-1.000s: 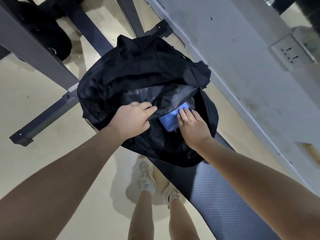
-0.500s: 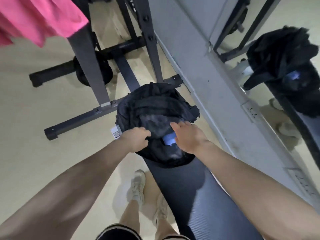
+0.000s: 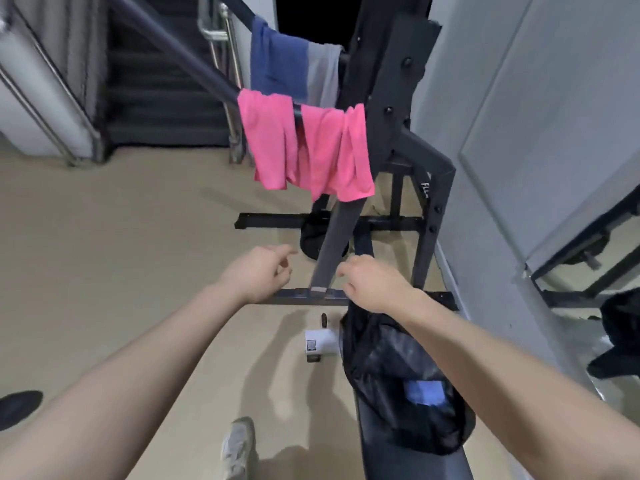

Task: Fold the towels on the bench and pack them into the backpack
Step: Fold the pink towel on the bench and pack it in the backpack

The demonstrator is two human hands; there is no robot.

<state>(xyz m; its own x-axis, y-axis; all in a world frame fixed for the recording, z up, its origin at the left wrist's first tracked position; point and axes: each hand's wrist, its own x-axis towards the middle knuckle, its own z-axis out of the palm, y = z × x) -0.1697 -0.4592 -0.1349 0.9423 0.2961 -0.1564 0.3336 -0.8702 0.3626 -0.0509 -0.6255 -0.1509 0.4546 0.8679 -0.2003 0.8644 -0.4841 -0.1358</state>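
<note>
The black backpack (image 3: 388,368) lies open on the dark bench (image 3: 415,459) at lower right, with a folded blue towel (image 3: 425,393) showing inside it. A pink towel (image 3: 308,150) hangs over the rack's bar above and ahead; a dark blue towel (image 3: 277,60) and a grey towel (image 3: 323,74) hang on a higher bar behind it. My left hand (image 3: 259,273) is raised in the air left of the rack post, fingers loosely curled and holding nothing. My right hand (image 3: 374,284) hovers above the backpack's far end, also holding nothing.
The black rack frame (image 3: 408,133) and its slanted post (image 3: 337,237) stand between my hands and the pink towel. A white tag (image 3: 320,341) hangs beside the backpack. A grey wall (image 3: 485,168) and a mirror are to the right, stairs at back left.
Both hands have let go of the backpack and risen toward the rack. The view has tilted up, bringing the hanging towels into sight. The blue towel stays inside the backpack.
</note>
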